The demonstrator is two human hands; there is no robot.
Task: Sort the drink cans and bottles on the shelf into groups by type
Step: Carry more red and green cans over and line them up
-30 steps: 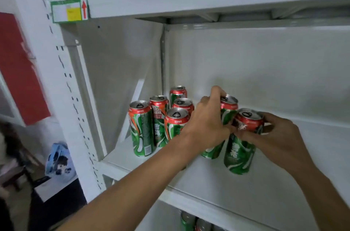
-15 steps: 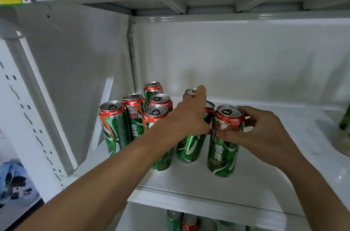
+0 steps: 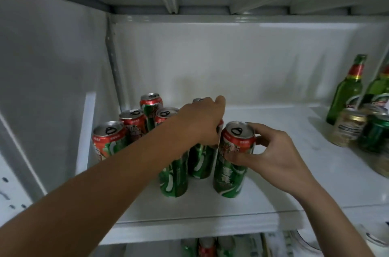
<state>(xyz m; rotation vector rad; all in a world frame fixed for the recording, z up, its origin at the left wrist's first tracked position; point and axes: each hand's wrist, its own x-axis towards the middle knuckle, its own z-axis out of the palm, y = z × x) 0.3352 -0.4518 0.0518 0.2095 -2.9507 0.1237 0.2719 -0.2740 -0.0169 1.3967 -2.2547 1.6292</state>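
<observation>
Both forearms were bare; left hand (image 3: 200,122) and right hand (image 3: 271,155) wore no gloves, rings or watch.

A shop: white metal shelving (image 3: 210,212) stocked with drink cans (image 3: 109,141) and bottles (image 3: 347,90).

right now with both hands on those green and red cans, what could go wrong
1. The cans stand packed close. The left hand reaches over the group to grip a back can, so its forearm could topple the front cans.
2. The right hand holds its can near the top; sliding it in might tip it or bump a neighbour.
3. The green bottles and other cans crowd the shelf's right end, so a wide sweep there could knock them.
</observation>
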